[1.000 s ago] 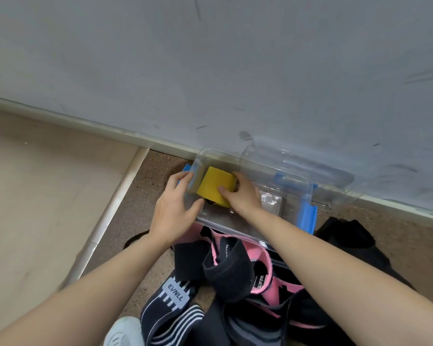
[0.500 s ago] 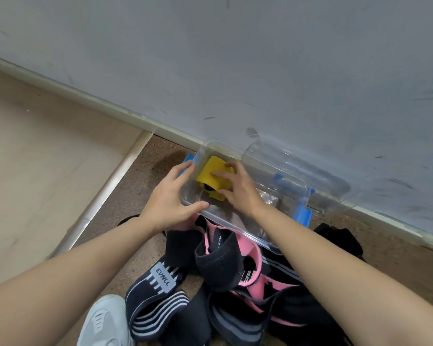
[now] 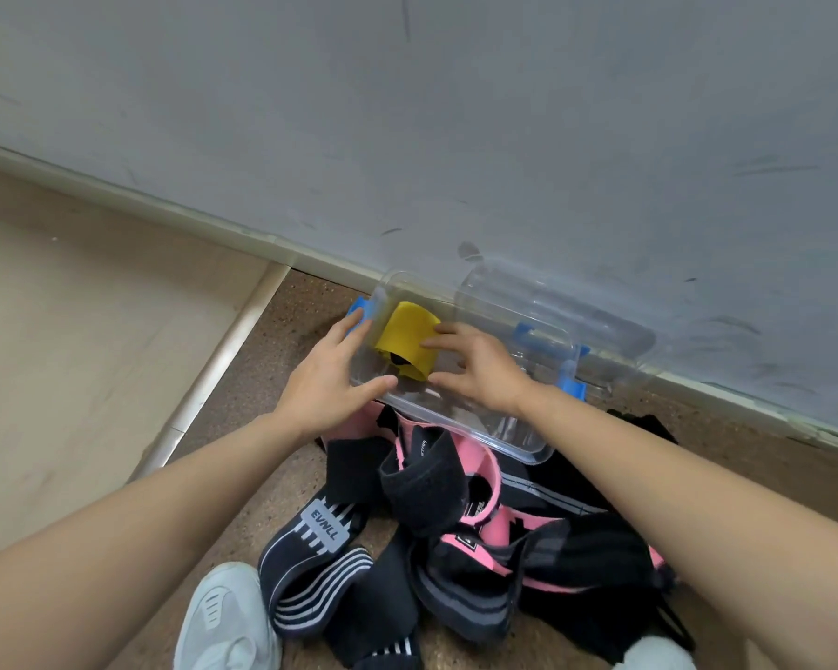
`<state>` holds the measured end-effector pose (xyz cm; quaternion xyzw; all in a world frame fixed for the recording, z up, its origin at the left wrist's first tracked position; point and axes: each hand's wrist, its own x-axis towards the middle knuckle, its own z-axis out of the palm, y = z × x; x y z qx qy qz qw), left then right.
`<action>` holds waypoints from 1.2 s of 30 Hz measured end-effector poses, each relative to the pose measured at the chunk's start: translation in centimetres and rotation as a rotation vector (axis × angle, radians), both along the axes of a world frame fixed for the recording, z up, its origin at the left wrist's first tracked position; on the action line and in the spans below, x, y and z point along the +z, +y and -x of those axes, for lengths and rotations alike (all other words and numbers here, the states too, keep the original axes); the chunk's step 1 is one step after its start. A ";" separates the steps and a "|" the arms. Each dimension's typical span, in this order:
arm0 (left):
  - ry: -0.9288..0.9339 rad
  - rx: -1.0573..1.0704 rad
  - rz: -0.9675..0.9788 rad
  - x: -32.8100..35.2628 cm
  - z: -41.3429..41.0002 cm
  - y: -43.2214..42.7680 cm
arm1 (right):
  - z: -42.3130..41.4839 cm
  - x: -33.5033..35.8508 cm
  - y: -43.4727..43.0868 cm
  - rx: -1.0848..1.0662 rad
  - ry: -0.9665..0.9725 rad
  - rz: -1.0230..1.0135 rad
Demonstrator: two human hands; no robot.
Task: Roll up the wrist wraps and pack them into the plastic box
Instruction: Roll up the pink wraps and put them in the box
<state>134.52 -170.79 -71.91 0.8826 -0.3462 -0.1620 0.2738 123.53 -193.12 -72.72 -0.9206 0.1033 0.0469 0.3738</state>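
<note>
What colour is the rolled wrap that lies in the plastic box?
The rolled wrap is yellow, seen best in the head view.

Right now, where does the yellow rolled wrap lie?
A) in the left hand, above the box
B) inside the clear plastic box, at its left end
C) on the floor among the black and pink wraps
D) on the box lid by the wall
B: the yellow wrap sits inside the plastic box at its left end, and the right hand touches it with its fingers.

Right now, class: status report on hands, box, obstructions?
Left hand braces plastic box. Right hand touches yellow roll inside. Loose wraps piled outside near wall; opening unobstructed.
</note>
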 end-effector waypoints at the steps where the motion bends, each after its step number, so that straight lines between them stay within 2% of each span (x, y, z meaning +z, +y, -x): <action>1: -0.027 0.011 -0.022 0.4 0.3 0.1 | 0.8 1.2 0.1 0.006 -0.002 0.017; 3: -0.162 0.015 0.009 1.2 1.3 0.4 | 2.9 3.6 0.5 0.000 -0.030 0.043; 5: -0.271 -0.046 0.131 2.2 3.0 0.9 | 5.5 5.5 1.0 -0.037 -0.058 0.037; 7: -0.259 -0.160 0.181 3.5 5.0 1.4 | 8.3 6.9 1.6 -0.037 -0.040 0.054; 11: -0.081 -0.327 -0.050 4.0 8.9 1.5 | 13.3 7.7 3.2 0.126 0.083 0.114; 14: -0.004 -0.328 -0.267 3.1 10.7 1.5 | 15.5 6.0 4.1 0.260 0.216 0.192; 17: 0.106 -0.240 -0.243 3.2 10.9 2.4 | 16.8 4.8 5.0 0.265 0.317 0.258; 20: 0.217 -0.175 -0.225 4.4 9.9 4.0 | 17.9 4.2 5.7 0.233 0.321 0.301; 23: 0.199 -0.136 -0.353 6.0 8.2 5.8 | 18.9 4.6 6.6 0.241 0.361 0.302; 27: 0.040 -0.159 -0.728 7.5 6.7 7.7 | 19.3 7.4 6.6 0.270 0.384 0.366; 29: 0.015 -0.161 -0.780 7.9 7.1 8.1 | 19.7 9.5 6.0 0.223 0.347 0.356; 31: 0.018 -0.169 -0.675 8.3 8.1 7.7 | 20.2 12.0 5.3 0.151 0.290 0.327; 34: 0.121 -0.209 -0.321 9.5 10.8 5.4 | 20.9 15.7 4.3 0.034 0.203 0.218; 36: 0.196 -0.308 -0.099 11.0 12.9 3.4 | 21.3 17.4 3.7 -0.027 0.147 0.128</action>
